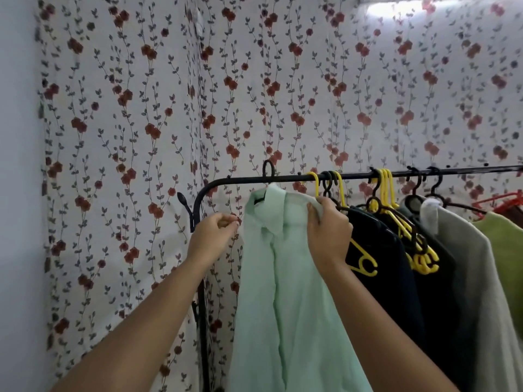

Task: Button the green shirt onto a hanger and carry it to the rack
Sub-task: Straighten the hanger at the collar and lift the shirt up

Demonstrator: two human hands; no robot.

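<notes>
The pale green shirt (285,292) hangs on a black hanger whose hook (268,168) sits over the left end of the black rack bar (283,181). Its front placket looks closed. My right hand (328,230) grips the shirt's right shoulder near the collar. Just left of the shirt, my left hand (215,236) is raised with its fingers loosely curled, and I see nothing in it; it is not touching the shirt.
To the right on the bar hang a dark garment (396,264), yellow hangers (387,193), a grey garment (464,264) and an olive one (506,244). A red hanger (498,203) shows at far right. Flowered wallpaper (141,123) lies behind; the rack's post (202,321) drops at left.
</notes>
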